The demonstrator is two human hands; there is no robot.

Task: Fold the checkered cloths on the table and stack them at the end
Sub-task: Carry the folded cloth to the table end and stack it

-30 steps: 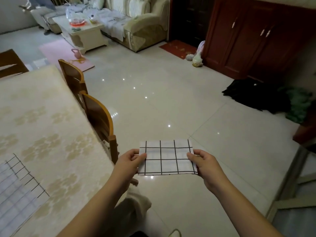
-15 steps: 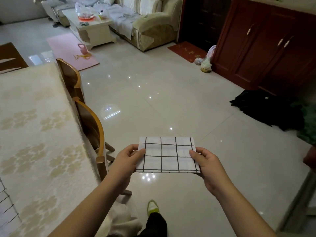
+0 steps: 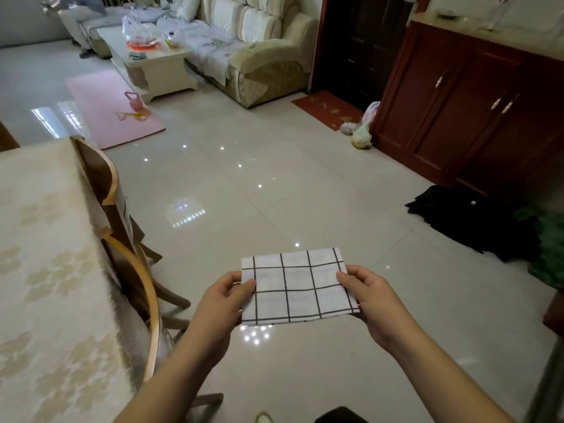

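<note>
A folded white cloth with a black grid (image 3: 297, 286) is held flat in the air over the tiled floor, to the right of the table. My left hand (image 3: 224, 303) pinches its left edge and my right hand (image 3: 367, 296) pinches its right edge. The cloth forms a small rectangle, slightly tilted, with its near edge lower. The table (image 3: 39, 270), covered in a cream flowered cloth, lies at the left. No other checkered cloth shows in this view.
Two wooden chairs (image 3: 122, 239) stand pushed against the table's right side. A dark red cabinet (image 3: 467, 102) lines the right wall, with a black heap of fabric (image 3: 470, 218) on the floor before it. A sofa (image 3: 253, 44) and coffee table (image 3: 152, 62) stand far back.
The view has swung right and up, away from the table, so the spread checkered cloth at the lower left has left the frame. Both hands keep hold of the folded cloth.
</note>
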